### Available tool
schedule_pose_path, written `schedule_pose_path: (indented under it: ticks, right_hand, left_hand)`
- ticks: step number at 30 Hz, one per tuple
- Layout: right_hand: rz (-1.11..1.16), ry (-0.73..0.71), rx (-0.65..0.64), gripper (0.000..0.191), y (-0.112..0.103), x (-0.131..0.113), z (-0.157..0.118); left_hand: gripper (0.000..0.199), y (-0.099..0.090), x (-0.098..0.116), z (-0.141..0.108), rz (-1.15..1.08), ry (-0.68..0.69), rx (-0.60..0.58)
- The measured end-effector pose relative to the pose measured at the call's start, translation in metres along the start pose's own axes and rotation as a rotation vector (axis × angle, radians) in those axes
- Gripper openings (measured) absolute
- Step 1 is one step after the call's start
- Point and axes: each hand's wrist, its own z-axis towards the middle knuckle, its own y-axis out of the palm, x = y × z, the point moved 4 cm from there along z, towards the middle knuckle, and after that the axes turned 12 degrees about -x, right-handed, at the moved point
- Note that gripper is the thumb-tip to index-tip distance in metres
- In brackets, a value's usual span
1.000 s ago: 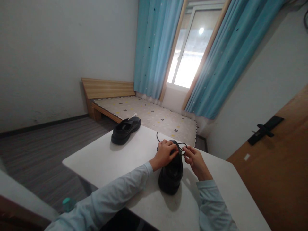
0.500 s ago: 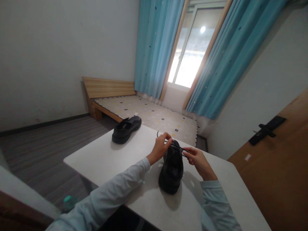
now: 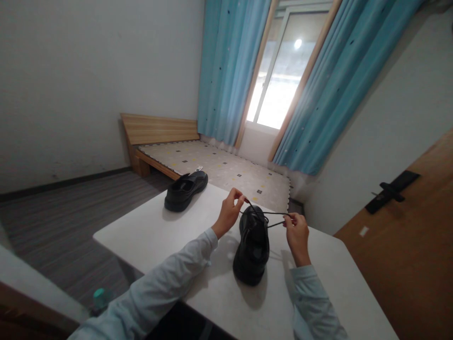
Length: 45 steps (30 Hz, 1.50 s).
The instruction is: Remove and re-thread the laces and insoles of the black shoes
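From the wearer's head, the one camera looks forward and down across a smooth white tabletop [image 3: 141, 236], with a black laced shoe [image 3: 251, 255] near and a bright white-framed glass window [image 3: 279, 89] well beyond.

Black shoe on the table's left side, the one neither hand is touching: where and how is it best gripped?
Probably by its heel, from the near side and above: the black shoe stands on its sole, opening up, heel toward the camera, toe pointing away. The left hand is nearer, but pinches a shoelace.
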Motion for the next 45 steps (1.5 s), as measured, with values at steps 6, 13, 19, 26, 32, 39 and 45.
schedule_pose_path:
  ticks: [6,13,19,26,32,39,45]
  right_hand:
    - [0.750,0.090,-0.148,0.017,0.013,-0.011,-0.003]
    - [0.767,-0.012,-0.417,0.019,0.009,-0.024,-0.006]
    - [0.475,0.017,-0.714,0.025,0.006,-0.016,-0.008]
    - [0.385,0.113,-0.752,0.025,-0.001,-0.005,-0.007]
    - [0.287,0.090,-0.827,0.025,0.002,0.002,-0.008]
    - [0.312,0.067,-0.859,0.028,0.014,0.000,-0.010]
    - [0.296,0.007,-0.713,0.028,0.021,-0.004,-0.007]
  left_hand:
    - [0.012,0.002,-0.001,0.002,-0.231,0.026,-0.047]
    - [0.020,0.003,0.000,0.003,-0.579,-0.082,-0.124]
    - [0.021,-0.004,0.001,0.007,-0.603,-0.065,-0.085]
    - [0.025,-0.027,-0.005,0.017,-0.582,-0.017,0.093]
    - [0.025,-0.037,-0.009,0.021,-0.605,0.051,0.171]
    - [0.022,-0.057,-0.005,0.019,-0.523,0.137,0.334]
    - [0.021,-0.076,-0.008,0.020,-0.490,0.193,0.459]
